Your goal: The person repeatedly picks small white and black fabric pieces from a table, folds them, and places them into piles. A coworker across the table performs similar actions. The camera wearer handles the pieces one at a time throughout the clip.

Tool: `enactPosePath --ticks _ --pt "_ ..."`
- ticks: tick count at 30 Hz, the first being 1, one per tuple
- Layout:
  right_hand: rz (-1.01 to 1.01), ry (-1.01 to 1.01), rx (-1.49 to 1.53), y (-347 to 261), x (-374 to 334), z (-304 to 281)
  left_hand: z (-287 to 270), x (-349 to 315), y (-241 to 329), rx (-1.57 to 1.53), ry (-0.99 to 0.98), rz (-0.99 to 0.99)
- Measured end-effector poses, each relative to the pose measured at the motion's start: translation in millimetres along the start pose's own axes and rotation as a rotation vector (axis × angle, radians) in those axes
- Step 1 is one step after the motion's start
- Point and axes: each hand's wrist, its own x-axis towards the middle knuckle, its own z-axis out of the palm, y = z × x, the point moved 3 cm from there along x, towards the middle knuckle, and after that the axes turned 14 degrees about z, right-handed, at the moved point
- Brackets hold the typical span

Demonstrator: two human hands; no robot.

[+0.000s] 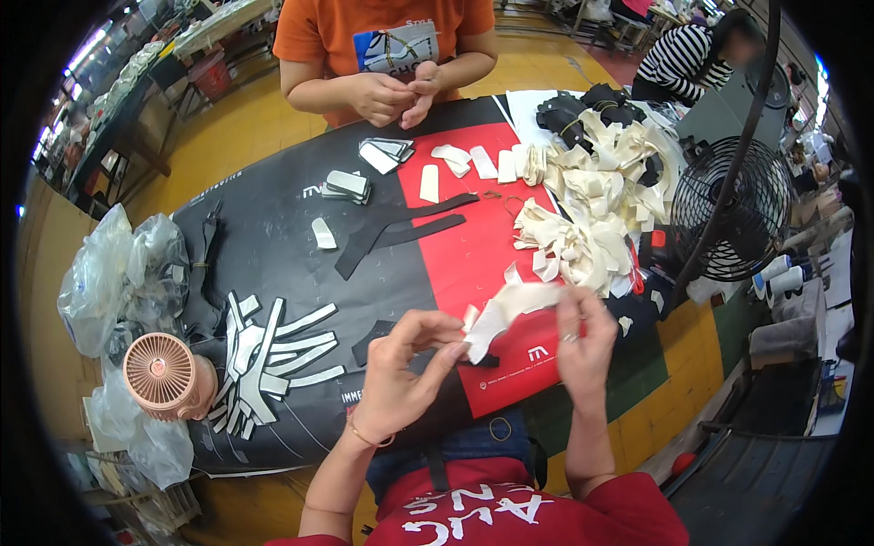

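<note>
My left hand (pixel 405 364) pinches the left end of a cream fabric piece (pixel 512 308) between thumb and fingers, above the red part of the table cover. The other end of this piece runs to the fingers of my right hand (pixel 585 341), which close on it and look slightly blurred. Just beyond lies a large loose pile of cream fabric pieces (pixel 578 241). Black fabric strips (pixel 387 227) rest on the middle of the table. Beneath my left hand, a dark piece (pixel 373 341) is partly hidden.
Black strips with white facing (pixel 291 350) fan out beside a pink fan (pixel 168 376) and clear plastic bags (pixel 114 273). Small stacks of pieces (pixel 346 187) lie farther off. Across the table stands a person in orange (pixel 387 73), hands together. A black fan (pixel 736 207) is at right.
</note>
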Motion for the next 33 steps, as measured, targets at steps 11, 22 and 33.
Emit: enactPosePath --ticks 11,22,33 --pt "0.021 0.445 -0.575 63 95 -64 -62 -54 11 -0.358 0.188 -0.186" --pt "-0.192 -0.869 0.068 -31 -40 27 -2 -56 21 -0.418 0.206 -0.154" --pt "0.408 -0.919 0.61 5 -73 54 -28 -56 9 0.359 0.171 0.047"
